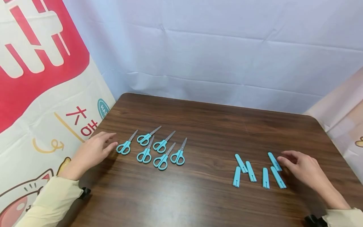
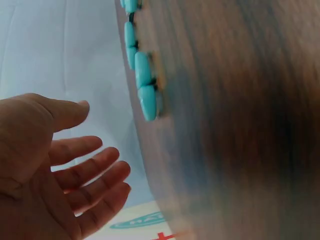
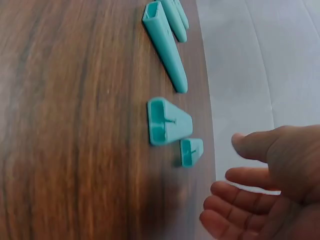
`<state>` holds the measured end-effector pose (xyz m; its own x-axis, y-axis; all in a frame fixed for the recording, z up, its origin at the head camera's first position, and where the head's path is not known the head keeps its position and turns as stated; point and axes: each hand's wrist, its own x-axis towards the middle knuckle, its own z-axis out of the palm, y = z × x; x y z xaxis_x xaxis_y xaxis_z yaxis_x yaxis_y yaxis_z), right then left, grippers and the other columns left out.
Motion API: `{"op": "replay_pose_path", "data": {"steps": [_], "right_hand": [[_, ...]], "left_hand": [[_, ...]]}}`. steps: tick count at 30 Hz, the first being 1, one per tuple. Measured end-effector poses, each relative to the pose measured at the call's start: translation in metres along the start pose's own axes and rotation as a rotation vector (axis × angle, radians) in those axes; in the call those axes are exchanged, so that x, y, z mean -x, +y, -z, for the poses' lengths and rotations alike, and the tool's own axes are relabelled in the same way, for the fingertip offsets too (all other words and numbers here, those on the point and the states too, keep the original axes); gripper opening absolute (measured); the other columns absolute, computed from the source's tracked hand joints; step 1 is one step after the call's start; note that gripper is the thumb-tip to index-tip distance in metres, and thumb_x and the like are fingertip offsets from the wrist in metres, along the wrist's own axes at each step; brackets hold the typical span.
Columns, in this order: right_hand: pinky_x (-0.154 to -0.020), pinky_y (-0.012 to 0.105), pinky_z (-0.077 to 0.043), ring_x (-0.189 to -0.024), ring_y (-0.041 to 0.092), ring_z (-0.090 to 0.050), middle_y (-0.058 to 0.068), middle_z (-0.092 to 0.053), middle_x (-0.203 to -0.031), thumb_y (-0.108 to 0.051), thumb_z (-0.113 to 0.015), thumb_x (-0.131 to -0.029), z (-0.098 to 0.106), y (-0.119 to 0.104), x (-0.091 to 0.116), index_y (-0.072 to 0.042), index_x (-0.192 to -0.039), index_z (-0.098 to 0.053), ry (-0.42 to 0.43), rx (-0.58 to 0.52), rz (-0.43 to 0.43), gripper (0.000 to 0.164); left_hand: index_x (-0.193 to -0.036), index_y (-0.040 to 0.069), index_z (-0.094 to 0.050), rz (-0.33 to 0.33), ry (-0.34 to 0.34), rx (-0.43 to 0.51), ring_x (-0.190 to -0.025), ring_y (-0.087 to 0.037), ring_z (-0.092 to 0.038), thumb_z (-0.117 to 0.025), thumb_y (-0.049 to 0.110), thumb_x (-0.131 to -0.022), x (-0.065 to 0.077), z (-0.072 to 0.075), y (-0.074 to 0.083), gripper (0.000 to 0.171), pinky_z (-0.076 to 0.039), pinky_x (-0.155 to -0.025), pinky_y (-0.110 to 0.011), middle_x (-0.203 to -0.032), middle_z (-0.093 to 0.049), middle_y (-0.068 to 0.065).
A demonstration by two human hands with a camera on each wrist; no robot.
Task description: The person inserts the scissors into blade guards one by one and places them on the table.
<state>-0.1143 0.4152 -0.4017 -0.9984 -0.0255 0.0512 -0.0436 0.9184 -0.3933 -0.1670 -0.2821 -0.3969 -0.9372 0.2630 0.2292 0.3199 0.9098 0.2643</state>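
Note:
Several small scissors with turquoise handles lie grouped on the left half of the table, blades pointing away from me. My left hand (image 1: pixel 92 152) hovers just left of the nearest scissors (image 1: pixel 123 147), fingers loosely bent and holding nothing; the left wrist view shows that hand (image 2: pixel 70 175) apart from the handles (image 2: pixel 143 70). On the right half lie several turquoise blade covers, hollow with a slot at the wide end. Beside the far right cover (image 1: pixel 274 161) is my right hand (image 1: pixel 304 167), its fingers relaxed. In the right wrist view a gap separates this hand (image 3: pixel 265 185) from the covers (image 3: pixel 170 122).
Both groups lie on a dark brown wooden table (image 1: pixel 210 138) with rounded corners. A pale cloth (image 1: pixel 198 56) hangs behind its far edge, and a printed cloth (image 1: pixel 51 104) hangs along the left side.

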Motion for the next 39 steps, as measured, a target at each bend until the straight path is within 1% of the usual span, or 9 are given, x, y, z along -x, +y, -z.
{"op": "replay_pose_path", "data": {"steps": [2,6,12,15,18,23,26,32,39], "right_hand": [[-0.075,0.061,-0.052,-0.102,0.052,-0.064,0.035,-0.066,-0.119,-0.037,-0.059,-0.106,0.000,-0.001,-0.001,0.010,-0.128,-0.062,-0.034,0.002,-0.022,0.052],[-0.075,0.060,-0.053,-0.101,0.052,-0.063,0.035,-0.066,-0.117,-0.039,-0.058,-0.107,-0.002,-0.004,-0.004,0.012,-0.127,-0.062,-0.065,0.012,-0.049,0.055],[-0.073,0.059,-0.053,-0.095,0.049,-0.065,0.032,-0.069,-0.108,-0.037,-0.060,-0.106,-0.005,-0.006,-0.013,0.015,-0.122,-0.063,-0.092,0.031,-0.077,0.055],[-0.071,0.058,-0.053,-0.092,0.047,-0.066,0.029,-0.070,-0.104,-0.038,-0.059,-0.106,-0.006,-0.008,-0.016,0.016,-0.122,-0.062,-0.111,0.027,-0.093,0.057],[-0.072,0.058,-0.053,-0.093,0.047,-0.066,0.030,-0.069,-0.105,-0.040,-0.058,-0.106,-0.006,-0.010,-0.017,0.017,-0.124,-0.060,-0.128,0.023,-0.108,0.060],[-0.073,0.058,-0.054,-0.097,0.050,-0.064,0.035,-0.066,-0.112,-0.041,-0.058,-0.106,-0.007,-0.013,-0.019,0.018,-0.125,-0.059,-0.149,0.028,-0.121,0.062],[-0.071,0.057,-0.054,-0.093,0.047,-0.066,0.033,-0.068,-0.109,-0.039,-0.061,-0.105,-0.007,-0.015,-0.020,0.018,-0.124,-0.059,-0.153,0.035,-0.121,0.061],[-0.067,0.052,-0.056,-0.082,0.035,-0.069,0.025,-0.072,-0.099,-0.030,-0.068,-0.101,-0.008,-0.018,-0.024,0.017,-0.119,-0.063,-0.155,0.027,-0.109,0.051],[-0.066,0.050,-0.055,-0.077,0.028,-0.067,0.018,-0.072,-0.093,-0.023,-0.071,-0.098,-0.009,-0.020,-0.026,0.015,-0.115,-0.066,-0.154,0.034,-0.091,0.042]], "left_hand": [[-0.133,0.002,-0.066,0.013,-0.005,0.000,-0.101,-0.034,-0.070,-0.071,0.027,-0.099,0.000,-0.003,0.001,0.043,-0.054,-0.084,-0.062,-0.121,-0.068,-0.018],[-0.129,0.000,-0.069,0.043,-0.027,0.018,-0.101,-0.034,-0.069,-0.072,0.027,-0.098,-0.003,-0.009,0.002,0.042,-0.054,-0.082,-0.061,-0.119,-0.069,-0.018],[-0.126,0.000,-0.070,0.112,-0.092,0.059,-0.110,-0.041,-0.066,-0.074,0.030,-0.097,-0.010,-0.015,0.005,0.042,-0.051,-0.086,-0.065,-0.122,-0.068,-0.022],[-0.126,-0.001,-0.070,0.110,-0.109,0.069,-0.112,-0.042,-0.064,-0.074,0.030,-0.097,-0.012,-0.018,0.005,0.043,-0.051,-0.088,-0.065,-0.122,-0.067,-0.023],[-0.126,-0.003,-0.069,0.100,-0.115,0.083,-0.113,-0.042,-0.062,-0.075,0.029,-0.096,-0.014,-0.020,0.005,0.045,-0.051,-0.090,-0.063,-0.121,-0.067,-0.024],[-0.126,-0.004,-0.069,0.090,-0.130,0.096,-0.104,-0.037,-0.062,-0.078,0.028,-0.094,-0.016,-0.023,0.006,0.045,-0.052,-0.086,-0.057,-0.114,-0.066,-0.021],[-0.123,-0.003,-0.071,0.098,-0.141,0.107,-0.100,-0.033,-0.061,-0.079,0.026,-0.094,-0.017,-0.025,0.007,0.042,-0.052,-0.083,-0.055,-0.110,-0.066,-0.018],[-0.111,0.000,-0.075,0.125,-0.155,0.130,-0.094,-0.030,-0.062,-0.079,0.024,-0.093,-0.019,-0.026,0.009,0.030,-0.053,-0.080,-0.054,-0.100,-0.068,-0.013],[-0.107,0.001,-0.075,0.150,-0.167,0.133,-0.088,-0.028,-0.062,-0.080,0.024,-0.093,-0.017,-0.026,0.013,0.028,-0.053,-0.075,-0.052,-0.096,-0.067,-0.012]]}}
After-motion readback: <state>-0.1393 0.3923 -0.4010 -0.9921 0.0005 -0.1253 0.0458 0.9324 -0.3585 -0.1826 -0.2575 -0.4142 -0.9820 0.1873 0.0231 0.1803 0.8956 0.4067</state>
